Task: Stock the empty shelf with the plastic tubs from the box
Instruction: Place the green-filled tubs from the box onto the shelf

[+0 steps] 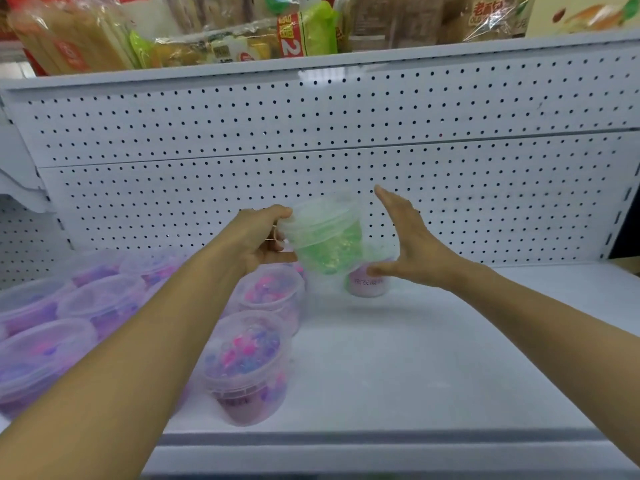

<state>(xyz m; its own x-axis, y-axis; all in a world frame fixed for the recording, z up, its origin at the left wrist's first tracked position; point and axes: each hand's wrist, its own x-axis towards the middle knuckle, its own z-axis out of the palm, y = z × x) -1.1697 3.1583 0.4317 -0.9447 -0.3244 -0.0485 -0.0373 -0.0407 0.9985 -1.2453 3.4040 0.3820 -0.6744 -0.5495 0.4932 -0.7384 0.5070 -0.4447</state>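
Up above the white shelf point(433, 358), the left hand point(258, 237) grips a green tub point(329, 244) by its rim. At the tub's three o'clock the right hand point(408, 244) is spread flat; purple tubs point(104, 306) stand at eight o'clock.

Both forearms bare, no sleeves; left hand point(258, 237) and right hand point(412, 244) ungloved

The green tub point(327, 242) is clear, glossy plastic with a ridged lid. The purple tubs point(247, 367) along the shelf's left edge are cloudy, smooth plastic. The shelf point(433, 358) looks like white painted metal, matt; its back panel point(311, 133) is perforated. Above, packets point(214, 46) are shiny, crinkled film.
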